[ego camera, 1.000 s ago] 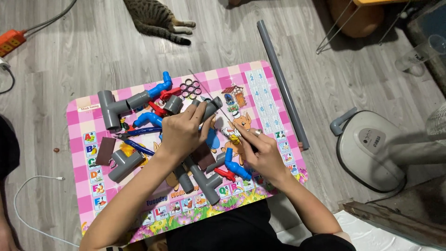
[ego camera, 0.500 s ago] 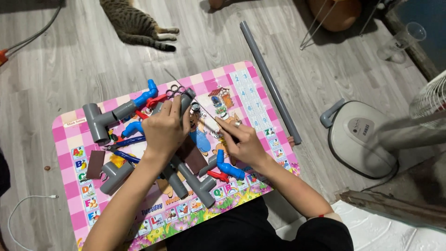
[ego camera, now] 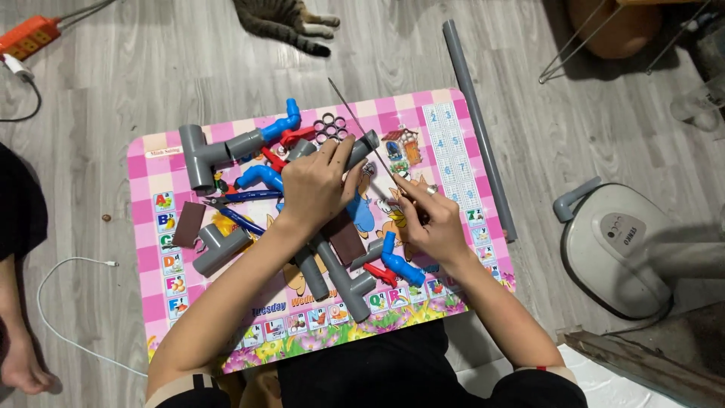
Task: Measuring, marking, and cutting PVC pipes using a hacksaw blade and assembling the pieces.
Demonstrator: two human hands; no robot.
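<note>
My left hand [ego camera: 319, 187] presses down on a grey pipe [ego camera: 361, 149] that lies on a pink checkered table [ego camera: 445, 136]. The pipe's open end pokes out past my fingers to the upper right. My right hand [ego camera: 430, 223] holds a thin saw blade [ego camera: 361, 127] by its near end, and the blade slants up and left across the pipe's end. Under my left wrist a long grey pipe with a tee fitting [ego camera: 347, 283] runs toward me.
Grey tee fittings [ego camera: 198, 155], blue elbows [ego camera: 400, 264], red pieces, black rings [ego camera: 331, 127], a brown block [ego camera: 187, 224] and blue-handled pliers [ego camera: 236, 198] lie on the table. A long grey pipe [ego camera: 479, 125] lies on the floor to the right, next to a fan base [ego camera: 615, 245]. A cat [ego camera: 283, 17] is beyond the table. Another person's hand [ego camera: 23, 363] is at the left.
My right hand has moved slightly toward me along the blade's line, and the blade now crosses the pipe end. The left hand keeps its hold. The camera view shifted.
</note>
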